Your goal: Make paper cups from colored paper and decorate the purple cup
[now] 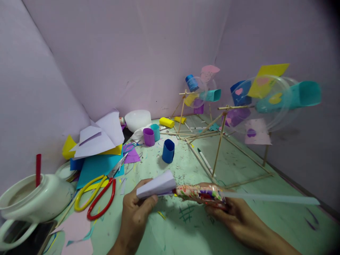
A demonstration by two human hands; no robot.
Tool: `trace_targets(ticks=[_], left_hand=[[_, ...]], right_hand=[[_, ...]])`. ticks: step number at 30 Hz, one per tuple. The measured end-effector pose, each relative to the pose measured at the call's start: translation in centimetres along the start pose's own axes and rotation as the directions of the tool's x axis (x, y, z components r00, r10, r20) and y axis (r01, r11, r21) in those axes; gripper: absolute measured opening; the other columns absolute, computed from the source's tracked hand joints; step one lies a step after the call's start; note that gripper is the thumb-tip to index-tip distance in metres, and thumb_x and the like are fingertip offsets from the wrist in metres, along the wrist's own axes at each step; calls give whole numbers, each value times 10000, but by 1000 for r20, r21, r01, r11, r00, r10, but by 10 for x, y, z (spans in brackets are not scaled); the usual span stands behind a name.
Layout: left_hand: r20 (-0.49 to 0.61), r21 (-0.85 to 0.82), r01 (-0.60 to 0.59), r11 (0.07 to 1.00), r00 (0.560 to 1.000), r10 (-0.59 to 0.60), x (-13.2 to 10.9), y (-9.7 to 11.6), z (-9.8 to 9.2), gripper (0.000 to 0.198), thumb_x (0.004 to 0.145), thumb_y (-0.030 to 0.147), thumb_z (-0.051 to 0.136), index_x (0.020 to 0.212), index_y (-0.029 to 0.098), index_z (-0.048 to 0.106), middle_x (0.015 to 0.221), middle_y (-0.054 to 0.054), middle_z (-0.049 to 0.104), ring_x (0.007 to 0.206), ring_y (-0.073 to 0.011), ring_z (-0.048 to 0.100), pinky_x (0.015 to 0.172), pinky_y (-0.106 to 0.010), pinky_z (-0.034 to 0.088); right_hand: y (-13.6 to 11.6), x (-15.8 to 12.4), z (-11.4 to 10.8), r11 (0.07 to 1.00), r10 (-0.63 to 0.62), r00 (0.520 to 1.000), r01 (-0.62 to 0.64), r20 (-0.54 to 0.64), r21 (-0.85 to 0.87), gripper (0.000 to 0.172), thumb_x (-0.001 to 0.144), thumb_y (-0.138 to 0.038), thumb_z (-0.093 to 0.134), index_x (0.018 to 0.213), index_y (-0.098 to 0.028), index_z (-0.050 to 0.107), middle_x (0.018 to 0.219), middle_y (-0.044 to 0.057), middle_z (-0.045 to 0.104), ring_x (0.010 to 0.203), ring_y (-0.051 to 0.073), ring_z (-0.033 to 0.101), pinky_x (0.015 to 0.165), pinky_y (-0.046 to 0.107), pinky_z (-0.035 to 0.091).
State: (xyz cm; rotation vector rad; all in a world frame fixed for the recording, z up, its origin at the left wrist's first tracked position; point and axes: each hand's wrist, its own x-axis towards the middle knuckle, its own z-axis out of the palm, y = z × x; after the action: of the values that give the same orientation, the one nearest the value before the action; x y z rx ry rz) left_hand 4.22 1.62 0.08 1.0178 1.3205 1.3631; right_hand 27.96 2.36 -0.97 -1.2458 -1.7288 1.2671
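Pinched in my left hand [139, 209] is a folded piece of pale lilac paper [156, 185], shaped like a flattened tube. My right hand [228, 209] grips a flower-patterned hot glue gun [199, 193], its nozzle touching or very close to the paper's right end. A long translucent glue stick [271, 197] sticks out of the gun's back toward the right. Just beyond the paper stands a blue paper tube [168, 151] on the table. Purple [148, 137] and teal [155, 132] paper tubes stand farther back.
Red-and-yellow scissors [102, 193] and paper sheets [99, 136] lie left, near a white pot [39, 198]. On the right stand two stick-framed wheels with coloured paper cups, the nearer wheel [281, 117] larger in view. A marker [205, 161] and yellow tubes [166, 122] lie behind.
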Motion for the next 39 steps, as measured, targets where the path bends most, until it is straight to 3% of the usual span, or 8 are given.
trace_targets(ticks=[4,14,18,27,33,39], left_hand=[[24,1,0,1000,1000,0,0,-2,-2,263,616,312,701,819,146,713,718,-24,634,678,-198,542,616,-267,412],[13,-4,-8,1000,1000,8,0,-1,-1,257,604,314,713,800,147,721,696,-17,635,658,-197,542,610,-268,411],[22,-23,-5,1000,1000,5,1,-3,-1,252,609,305,712,810,153,721,695,-7,640,655,-187,543,611,-264,416],[34,-31,4,1000,999,-3,1,-5,-2,259,612,311,718,818,154,720,706,-12,639,660,-188,532,618,-268,418],[40,6,-2,1000,999,2,1,-6,-4,279,628,325,711,849,155,712,725,-10,638,671,-178,520,627,-257,407],[38,-18,20,1000,999,-19,2,-9,-4,321,625,344,707,874,140,697,746,-25,631,686,-193,530,637,-279,423]], right_hand=[[-2,-1,0,1000,8,1000,-8,4,18,332,834,-279,546,1119,-183,685,969,73,726,850,233,672,796,314,543],[-2,-2,1,1000,-16,1000,16,-24,12,339,835,-285,537,1132,-192,673,966,85,722,816,237,679,767,338,563],[-7,-1,1,998,-30,999,31,-19,47,326,825,-292,559,1106,-189,689,994,90,727,878,256,686,835,362,547],[-5,-2,1,997,36,999,-36,5,74,360,828,-327,560,1124,-166,687,1037,106,713,963,278,660,921,410,498],[0,-1,1,998,66,997,-66,-42,15,359,799,-325,587,1091,-152,704,942,92,720,691,218,645,821,389,538],[-1,-1,2,999,17,1000,-18,-23,-29,384,800,-370,558,1076,-151,711,849,95,713,720,244,641,743,368,555]])
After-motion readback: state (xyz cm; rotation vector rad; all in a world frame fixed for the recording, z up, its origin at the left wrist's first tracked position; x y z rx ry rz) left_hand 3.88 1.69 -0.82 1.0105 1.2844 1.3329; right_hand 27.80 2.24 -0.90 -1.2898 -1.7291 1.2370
